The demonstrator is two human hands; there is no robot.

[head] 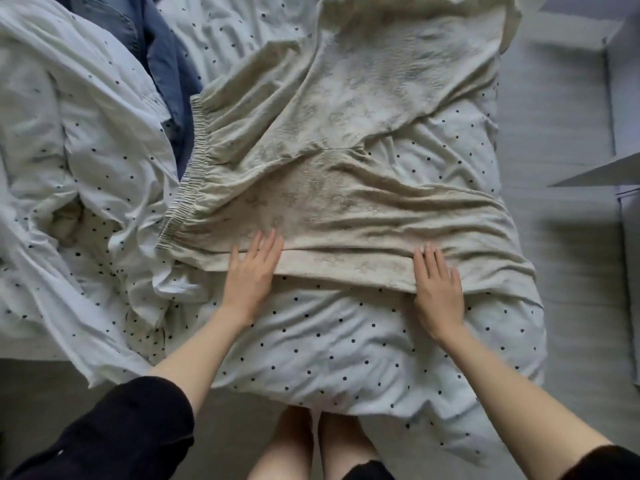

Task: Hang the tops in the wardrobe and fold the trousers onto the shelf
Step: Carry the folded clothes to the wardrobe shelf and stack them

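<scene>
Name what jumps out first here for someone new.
The cream trousers spread across the middle of the polka-dot duvet, elastic waistband at the left. The left hand and right hand lie flat on their near edge. A blue garment lies crumpled at top left.

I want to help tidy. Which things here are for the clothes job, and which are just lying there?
For the job: beige trousers, pressed flat by the left hand and right hand; blue garment.
Just there: spotted duvet, rumpled spotted bedding.
</scene>
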